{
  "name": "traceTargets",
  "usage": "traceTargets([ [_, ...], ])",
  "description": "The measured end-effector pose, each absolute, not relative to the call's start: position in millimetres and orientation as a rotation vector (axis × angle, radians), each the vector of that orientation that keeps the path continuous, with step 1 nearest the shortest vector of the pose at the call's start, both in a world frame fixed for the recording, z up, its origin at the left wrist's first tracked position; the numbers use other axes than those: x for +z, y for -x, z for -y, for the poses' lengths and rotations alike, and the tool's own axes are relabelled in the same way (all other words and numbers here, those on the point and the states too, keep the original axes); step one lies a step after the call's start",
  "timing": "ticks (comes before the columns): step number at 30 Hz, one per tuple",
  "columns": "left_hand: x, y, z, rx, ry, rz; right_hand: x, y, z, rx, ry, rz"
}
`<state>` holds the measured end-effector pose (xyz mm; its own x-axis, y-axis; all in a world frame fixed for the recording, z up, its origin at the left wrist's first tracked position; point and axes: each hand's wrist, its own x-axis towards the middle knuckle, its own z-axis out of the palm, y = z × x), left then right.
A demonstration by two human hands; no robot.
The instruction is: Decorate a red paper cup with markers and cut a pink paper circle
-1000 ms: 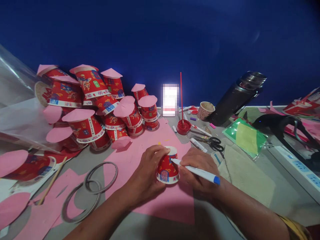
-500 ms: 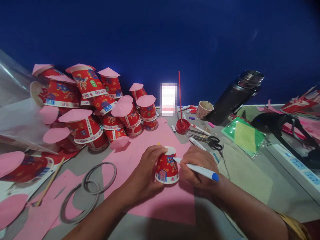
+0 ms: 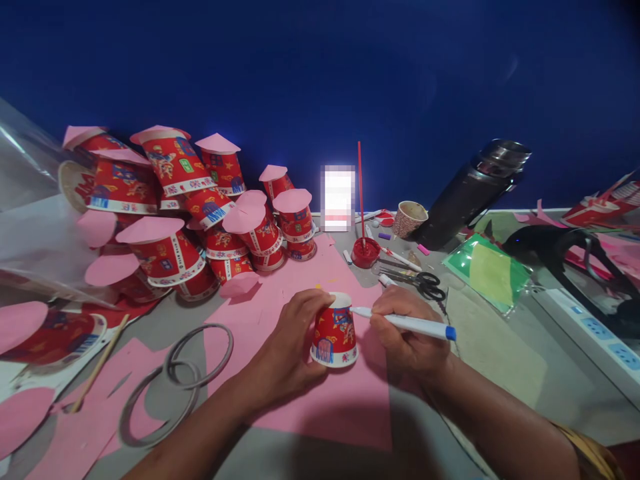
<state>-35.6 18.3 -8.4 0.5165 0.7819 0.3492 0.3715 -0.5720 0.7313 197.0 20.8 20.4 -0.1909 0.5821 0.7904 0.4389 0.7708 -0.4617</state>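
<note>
Your left hand (image 3: 293, 350) was closed around a red paper cup (image 3: 334, 337), thumb and fingers gripping its side, and the cup sat upside down, rim lowest, above the middle of the pink sheet (image 3: 350, 417). Your right hand (image 3: 413, 350) pinched a white marker (image 3: 423, 325) narrowly, its tip at the cup's upper right edge; whether it touched, you could not tell. Blue marks and a printed figure showed on the cup. Left of the pink sheet, the stacked red cups (image 3: 175, 167) wore pink paper cones; their white strips (image 3: 181, 259) carried a column of small characters, too small to read. Right of the sheet lay scissors (image 3: 431, 285) and a power strip (image 3: 583, 317).
</note>
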Motion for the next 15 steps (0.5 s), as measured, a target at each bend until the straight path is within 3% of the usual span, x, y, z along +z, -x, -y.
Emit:
traceTargets([
  [15,-9.1,35.8,-19.5,0.928,-2.178,-0.874,23.1,-193.8,-19.1,0.133,0.793,1.906],
])
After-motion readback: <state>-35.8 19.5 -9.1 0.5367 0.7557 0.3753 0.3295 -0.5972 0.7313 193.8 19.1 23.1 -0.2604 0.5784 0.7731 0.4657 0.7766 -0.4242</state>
